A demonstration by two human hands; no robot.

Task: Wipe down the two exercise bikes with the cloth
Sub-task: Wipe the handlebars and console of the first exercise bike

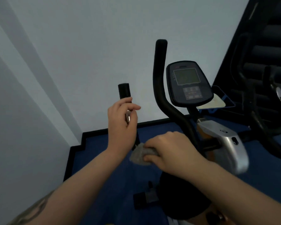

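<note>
**gymrat_22:** Fingers on the left hand are curled round the near handlebar just under its black grip end, thumb side towards the camera, so it's got hold of that bar. Right hand is curled over a bunched grey cloth, pinching it between thumb and fingers, and the cloth sits against the lower part of the same bar, right below the left wrist.

**spin_dad:** So what stage is that, going big to small?

**gymrat_22:** Biggest first: the bike in front, silver body and all, is the one being worked on. The second bike is just a dark frame off to the right, well apart from both hands, so I'd guess it's not started. Then the far handlebar, then the display, neither touched by the cloth right now. Smallest bit is the metal band under the left palm, mostly hidden.

**spin_dad:** Next move?

**gymrat_22:** My read: slide the cloth up the bar, which means the left hand has to let go or shift so the grip area gets wiped. Pedal down low looks like a later job.
</note>
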